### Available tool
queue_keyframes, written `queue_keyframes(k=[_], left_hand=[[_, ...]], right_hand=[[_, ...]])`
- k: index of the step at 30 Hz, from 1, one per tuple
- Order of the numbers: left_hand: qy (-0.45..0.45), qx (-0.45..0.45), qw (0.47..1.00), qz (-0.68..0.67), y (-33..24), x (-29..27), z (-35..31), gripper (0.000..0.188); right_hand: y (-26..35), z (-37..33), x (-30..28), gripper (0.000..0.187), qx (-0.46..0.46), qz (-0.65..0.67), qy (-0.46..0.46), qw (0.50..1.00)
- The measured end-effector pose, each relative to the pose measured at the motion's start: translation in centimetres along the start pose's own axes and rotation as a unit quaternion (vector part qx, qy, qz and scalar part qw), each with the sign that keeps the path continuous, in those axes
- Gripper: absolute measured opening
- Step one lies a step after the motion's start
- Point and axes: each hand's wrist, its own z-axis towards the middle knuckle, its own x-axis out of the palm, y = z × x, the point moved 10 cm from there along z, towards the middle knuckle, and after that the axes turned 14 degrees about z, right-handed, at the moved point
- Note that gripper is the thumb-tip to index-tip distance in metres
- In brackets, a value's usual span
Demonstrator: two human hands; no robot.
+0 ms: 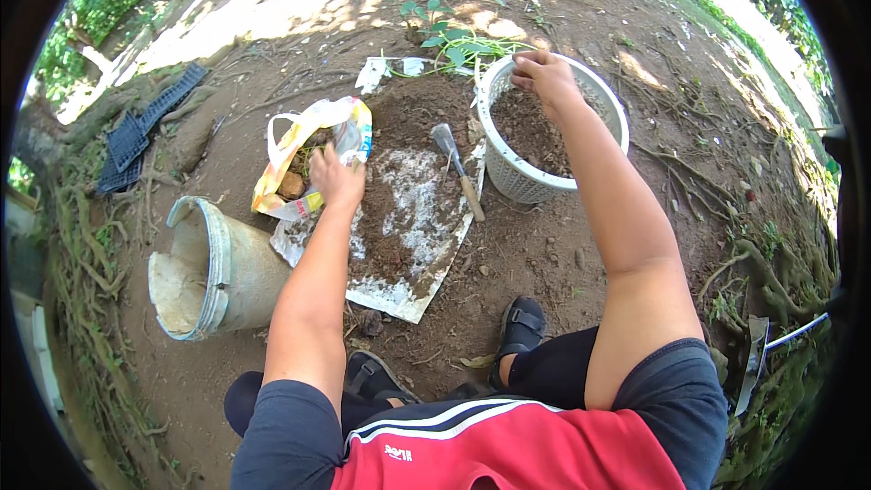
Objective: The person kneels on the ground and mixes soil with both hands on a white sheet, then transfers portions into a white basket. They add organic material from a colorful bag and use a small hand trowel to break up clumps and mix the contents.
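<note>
My left hand (337,180) is over the mouth of a white, yellow and orange plastic bag (275,192) holding dry plant bits and a brown lump. Its fingers are smeared and partly hidden, so their grip is unclear. My right hand (547,82) is above the far part of a white perforated basket (522,177) partly filled with brown soil (526,134). Those fingers are curled together; anything between them is too small to make out. Between the hands, a trowel (459,172) with a wooden handle lies on a soil-covered white sheet (399,295).
A worn whitish bucket (245,263) lies tipped at the left. Leafy green vines (458,41) stand beyond the sheet, trailing toward the basket. Black plastic trays (136,141) lie at far left. Tree roots (771,268) cross the ground; my sandalled feet (522,327) are near the sheet's front.
</note>
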Motion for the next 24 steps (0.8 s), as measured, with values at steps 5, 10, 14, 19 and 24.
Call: queue_keyframes(k=[5, 10, 14, 19, 24], left_hand=[[0.118, -0.012, 0.989, 0.086, 6.7, 5.9, -1.6, 0.087], [0.124, 0.025, 0.983, 0.131, 6.1, 7.0, -1.6, 0.079], [0.098, 0.083, 0.976, 0.176, 4.4, 6.4, -0.5, 0.057], [0.05, 0.097, 0.981, 0.16, 4.6, 4.7, 2.4, 0.025], [0.001, 0.036, 0.994, 0.107, 7.8, 0.6, 6.5, 0.026]], right_hand=[[-2.7, -1.5, 9.2, 0.02, 0.017, -0.066, 0.129, 0.989], [-14.9, -4.5, 11.4, 0.018, -0.01, -0.377, 0.206, 0.903], [-25.5, -6.9, 4.9, 0.032, 0.092, -0.522, 0.121, 0.839], [-30.4, -8.7, 0.1, 0.066, 0.151, -0.6, 0.101, 0.779], [-30.1, -7.9, 0.3, 0.07, 0.163, -0.636, 0.119, 0.745]])
